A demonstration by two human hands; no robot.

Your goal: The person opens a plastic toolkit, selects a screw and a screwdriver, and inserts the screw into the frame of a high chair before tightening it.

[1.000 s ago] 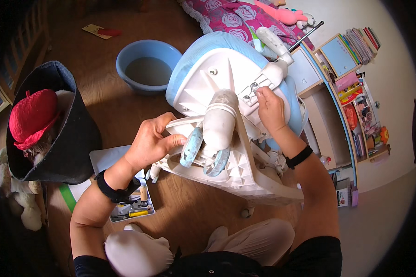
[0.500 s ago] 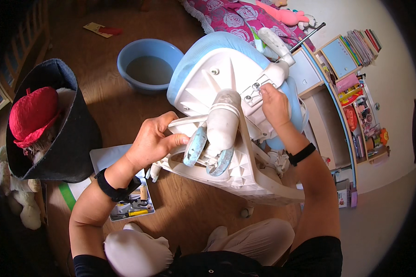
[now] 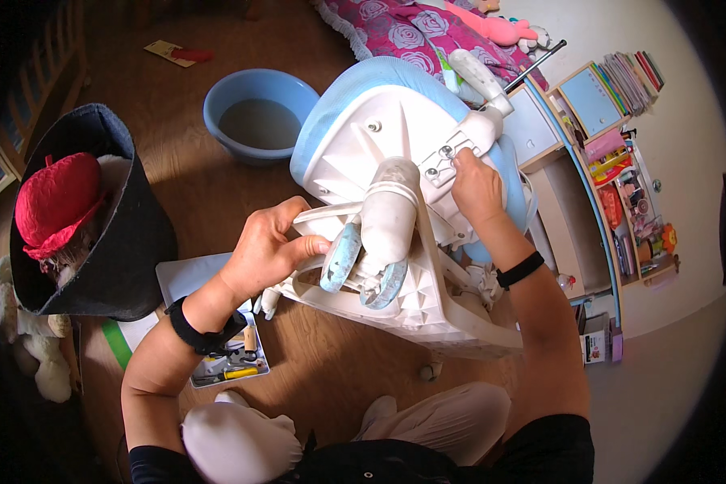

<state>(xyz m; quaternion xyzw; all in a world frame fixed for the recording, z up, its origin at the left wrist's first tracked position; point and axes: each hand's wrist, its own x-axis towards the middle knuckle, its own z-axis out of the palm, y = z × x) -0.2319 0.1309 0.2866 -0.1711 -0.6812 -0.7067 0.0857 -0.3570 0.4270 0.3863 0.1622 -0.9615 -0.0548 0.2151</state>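
Note:
A white swivel chair [image 3: 391, 121] with a light blue cushion lies tipped over before me, its underside facing up. My left hand [image 3: 268, 246] is closed on an edge of its white base [image 3: 327, 213], thumb against a worn blue-grey caster wheel [image 3: 341, 258]. Above that wheel stands the thick white centre column [image 3: 391, 206]. My right hand [image 3: 477, 189] is at the white bracket [image 3: 468, 137] under the seat, fingers pinched beside a metal bolt [image 3: 446, 152]. Whatever is between those fingertips is hidden. A second bolt [image 3: 433, 173] sits just below the first.
A blue basin [image 3: 260, 121] of water stands beyond the chair. At left is a dark felt bin [image 3: 149, 242] with a red hat [image 3: 60, 202]. An open toolbox [image 3: 232, 363] lies by my left forearm. Shelves [image 3: 601, 161] line the right; flowered bedding [image 3: 403, 28] is behind.
My right hand has shifted slightly left and down at the bracket, exposing more of the upper bolt. My left hand and the chair have barely moved.

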